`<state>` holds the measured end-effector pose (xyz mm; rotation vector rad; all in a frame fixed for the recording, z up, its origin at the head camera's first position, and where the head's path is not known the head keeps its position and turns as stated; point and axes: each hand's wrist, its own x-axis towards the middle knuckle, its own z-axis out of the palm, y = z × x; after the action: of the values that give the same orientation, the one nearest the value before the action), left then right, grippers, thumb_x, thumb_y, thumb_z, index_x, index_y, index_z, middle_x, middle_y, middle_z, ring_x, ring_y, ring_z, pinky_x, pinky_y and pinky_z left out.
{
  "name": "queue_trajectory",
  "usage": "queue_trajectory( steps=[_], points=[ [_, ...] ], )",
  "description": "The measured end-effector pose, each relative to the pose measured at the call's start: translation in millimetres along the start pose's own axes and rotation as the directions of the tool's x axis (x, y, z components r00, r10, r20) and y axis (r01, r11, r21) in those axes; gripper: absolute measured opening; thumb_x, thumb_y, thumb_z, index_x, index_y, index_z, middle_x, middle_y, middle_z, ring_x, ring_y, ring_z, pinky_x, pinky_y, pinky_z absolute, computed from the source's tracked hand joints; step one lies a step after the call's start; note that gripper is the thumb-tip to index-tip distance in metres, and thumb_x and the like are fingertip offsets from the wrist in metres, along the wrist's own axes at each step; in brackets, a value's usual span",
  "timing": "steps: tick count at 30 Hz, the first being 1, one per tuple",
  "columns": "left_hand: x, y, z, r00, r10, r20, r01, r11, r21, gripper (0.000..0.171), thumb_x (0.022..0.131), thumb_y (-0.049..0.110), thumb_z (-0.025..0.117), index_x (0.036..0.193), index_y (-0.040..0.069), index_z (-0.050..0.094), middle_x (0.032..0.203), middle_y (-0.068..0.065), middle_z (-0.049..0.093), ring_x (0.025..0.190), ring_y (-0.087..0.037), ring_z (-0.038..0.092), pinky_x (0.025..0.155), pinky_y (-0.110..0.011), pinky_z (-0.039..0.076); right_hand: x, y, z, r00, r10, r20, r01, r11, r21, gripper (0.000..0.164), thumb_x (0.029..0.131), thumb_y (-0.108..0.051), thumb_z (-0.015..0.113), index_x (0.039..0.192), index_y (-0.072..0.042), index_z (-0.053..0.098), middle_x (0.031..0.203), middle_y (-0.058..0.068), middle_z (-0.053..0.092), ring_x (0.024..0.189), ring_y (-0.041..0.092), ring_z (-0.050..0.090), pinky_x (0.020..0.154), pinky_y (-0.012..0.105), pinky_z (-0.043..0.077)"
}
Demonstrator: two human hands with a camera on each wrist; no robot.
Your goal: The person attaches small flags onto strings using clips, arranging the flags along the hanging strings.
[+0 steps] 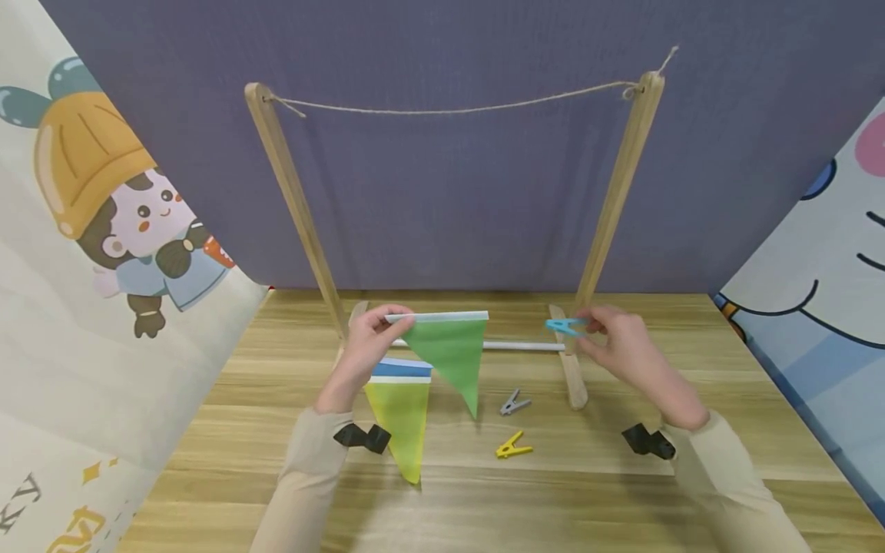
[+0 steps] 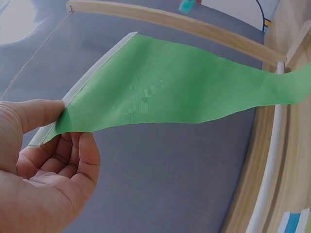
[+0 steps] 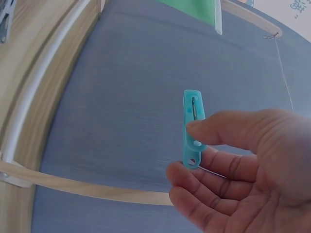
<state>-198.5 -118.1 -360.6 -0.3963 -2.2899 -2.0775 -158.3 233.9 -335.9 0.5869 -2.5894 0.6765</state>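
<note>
My left hand (image 1: 373, 338) pinches a green pennant (image 1: 452, 346) by one end of its white top hem, and the cloth hangs point down above the table. In the left wrist view the thumb presses the hem (image 2: 99, 65) against the fingers behind it. My right hand (image 1: 618, 342) holds a blue clothespin (image 1: 563, 326) between thumb and fingers, near the right post. The right wrist view shows the thumb on the clothespin (image 3: 193, 128). A twine line (image 1: 442, 112) with nothing on it runs between two wooden posts above both hands.
On the table (image 1: 525, 507) lie a yellow pennant (image 1: 401, 422), a blue pennant (image 1: 401, 369) partly under it, a grey clothespin (image 1: 513, 402) and a yellow clothespin (image 1: 513, 446). The left post (image 1: 297, 200), right post (image 1: 618, 192) and white crossbar (image 1: 522, 346) form a frame before a dark panel.
</note>
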Motion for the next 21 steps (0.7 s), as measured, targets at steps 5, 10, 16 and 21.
queue_trajectory(
  steps=[5,10,16,21],
  points=[
    [11.2,3.6,11.3,1.000,0.012,0.011,-0.012,1.000,-0.009,0.018,0.089,0.008,0.063,0.100,-0.006,0.063,0.087,0.004,0.061,0.064,-0.007,0.045,0.060,-0.021,0.038,11,7,-7,0.998,-0.055,-0.041,0.054,0.998,-0.015,0.026,0.069,0.010,0.075,0.092,0.007,0.064,0.082,0.019,0.064,0.069,0.031,0.063,0.062,0.043,0.054],
    [21.7,7.1,22.4,0.999,0.030,0.012,-0.029,0.998,-0.048,0.018,0.088,0.006,0.064,0.099,-0.008,0.062,0.081,0.006,0.061,0.068,-0.007,0.052,0.068,-0.022,0.043,22,13,-17,0.995,-0.084,-0.051,0.083,0.996,-0.031,0.025,0.068,0.011,0.075,0.091,0.006,0.064,0.079,0.017,0.063,0.069,0.030,0.061,0.062,0.044,0.053],
    [36.0,12.9,34.8,0.999,0.046,0.005,-0.046,0.998,-0.040,0.019,0.088,0.005,0.064,0.100,-0.009,0.063,0.079,0.006,0.061,0.065,-0.010,0.050,0.066,-0.023,0.043,35,17,-33,0.998,-0.060,-0.010,0.060,0.996,-0.061,0.025,0.072,0.007,0.073,0.095,0.006,0.063,0.082,0.018,0.063,0.073,0.032,0.063,0.065,0.047,0.053],
    [50.7,18.0,44.8,0.996,0.086,0.003,-0.086,0.996,-0.031,0.019,0.088,0.005,0.064,0.100,-0.010,0.063,0.079,0.006,0.061,0.065,-0.008,0.049,0.062,-0.021,0.041,45,22,-44,0.997,-0.077,0.002,0.077,0.995,-0.070,0.026,0.074,0.005,0.073,0.098,0.007,0.063,0.085,0.019,0.063,0.074,0.032,0.063,0.066,0.047,0.053]
  ],
)
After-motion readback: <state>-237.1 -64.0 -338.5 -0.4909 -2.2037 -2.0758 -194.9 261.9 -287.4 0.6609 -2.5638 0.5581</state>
